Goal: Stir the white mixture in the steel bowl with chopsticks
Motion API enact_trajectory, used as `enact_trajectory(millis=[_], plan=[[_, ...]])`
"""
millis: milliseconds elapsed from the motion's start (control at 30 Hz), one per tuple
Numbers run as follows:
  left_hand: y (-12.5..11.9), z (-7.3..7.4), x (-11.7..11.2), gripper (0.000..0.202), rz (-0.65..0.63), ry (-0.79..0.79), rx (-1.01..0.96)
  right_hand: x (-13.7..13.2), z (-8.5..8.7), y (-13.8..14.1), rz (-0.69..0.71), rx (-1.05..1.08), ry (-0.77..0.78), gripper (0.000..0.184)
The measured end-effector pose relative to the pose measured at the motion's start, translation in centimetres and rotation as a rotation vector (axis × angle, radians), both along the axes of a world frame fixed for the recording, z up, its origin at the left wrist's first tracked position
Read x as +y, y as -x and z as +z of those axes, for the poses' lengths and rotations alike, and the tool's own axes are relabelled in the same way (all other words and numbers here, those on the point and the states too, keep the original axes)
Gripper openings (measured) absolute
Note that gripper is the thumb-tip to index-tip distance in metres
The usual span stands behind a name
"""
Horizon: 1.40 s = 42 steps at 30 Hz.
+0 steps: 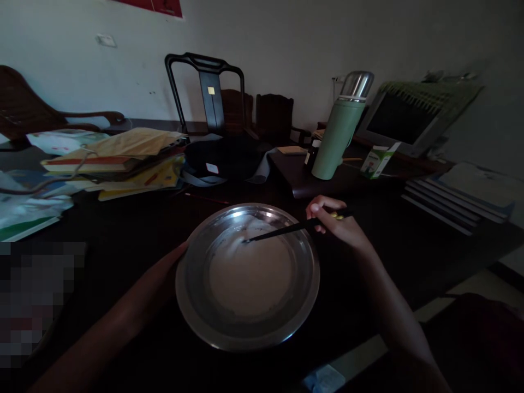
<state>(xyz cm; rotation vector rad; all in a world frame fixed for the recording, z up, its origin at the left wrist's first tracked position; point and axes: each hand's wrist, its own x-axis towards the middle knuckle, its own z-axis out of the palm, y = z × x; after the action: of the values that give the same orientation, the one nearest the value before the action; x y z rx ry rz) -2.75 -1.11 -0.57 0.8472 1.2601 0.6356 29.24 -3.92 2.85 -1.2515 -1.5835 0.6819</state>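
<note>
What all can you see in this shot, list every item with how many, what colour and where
metal bowl: one, silver, on the dark table in front of the person, holding pale liquid
chopsticks: dark, number unclear, tips in the bowl
flask: one, green with steel cap, behind the bowl to the right
small carton: one, white and green, right of the flask
monitor: one, dark screen, far right
stack of books and envelopes: several, yellow and brown, left rear
chair: one, black, at the wall
left hand: at the bowl's left rim, mostly hidden
right hand: grips the chopsticks
</note>
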Motion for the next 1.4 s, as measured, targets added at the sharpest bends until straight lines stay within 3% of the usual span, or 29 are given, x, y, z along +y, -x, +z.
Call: enact_trajectory(millis=[100, 267, 433, 567, 667, 800, 967, 1167, 1333, 1400], plan=[[0.2, -0.3, 0.0, 0.069, 0.038, 0.016, -0.027, -0.2, 0.0, -0.5, -0.014, 0.018, -0.033, 0.042], [0.3, -0.3, 0.1, 0.065, 0.047, 0.033, -0.063, -0.3, -0.2, 0.0, 0.197, 0.036, 0.013, 0.042], [-0.1, 0.3, 0.0, 0.079, 0.077, 0.055, -0.038, -0.3, 0.1, -0.2, 0.021, -0.039, -0.085, 0.039], [0.0, 0.3, -0.1, 0.087, 0.109, 0.1, -0.012, -0.5, 0.2, -0.5, 0.126, 0.019, -0.031, 0.041], [0.1, 0.0, -0.1, 0.082, 0.08, 0.069, -0.019, -0.3, 0.1, 0.0, 0.147, 0.035, 0.014, 0.04], [-0.2, 0.3, -0.1, 0.068, 0.06, 0.037, -0.035, -0.1, 0.2, -0.4, -0.004, -0.012, -0.058, 0.041], [-0.7, 1.2, -0.4, 0.053, 0.131, 0.089, -0.046, -0.4, 0.1, -0.9, 0.164, 0.006, 0.025, 0.039], [-0.8, 1.3, -0.3, 0.055, 0.164, 0.068, -0.016, -0.3, 0.3, -0.7, 0.03, -0.02, -0.034, 0.037], [-0.1, 0.3, -0.1, 0.049, 0.12, 0.083, -0.056, -0.6, 0.2, -1.0, 0.197, 0.027, 0.065, 0.037], [-0.1, 0.3, -0.1, 0.042, 0.121, 0.089, -0.064, -0.3, 0.0, -0.6, 0.17, 0.057, 0.066, 0.036]])
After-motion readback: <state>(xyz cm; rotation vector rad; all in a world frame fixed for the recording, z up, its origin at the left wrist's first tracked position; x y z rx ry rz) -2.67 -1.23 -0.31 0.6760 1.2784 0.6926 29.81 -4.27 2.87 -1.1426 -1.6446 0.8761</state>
